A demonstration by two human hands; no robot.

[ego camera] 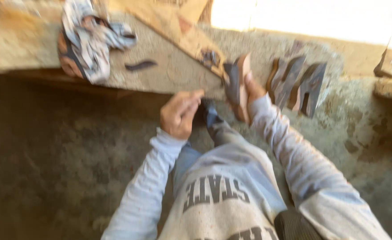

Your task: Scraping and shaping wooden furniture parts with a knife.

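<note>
The picture is blurred by motion. My right hand [252, 87] grips a flat brown and dark blue-grey sole-shaped piece [237, 84], held upright on its edge at the rim of a rough workbench [169, 66]. My left hand [179, 113] hovers just left of it, below the bench edge, fingers curled with the thumb and fingertips together; nothing clearly shows in it. Both arms wear pale long sleeves.
Two similar brown and grey pieces [296, 84] stand on edge right of my right hand. A crumpled patterned cloth [87, 38] and a small dark strip [140, 66] lie on the bench at the left. A wooden board [174, 22] slants across it. Dirt floor below.
</note>
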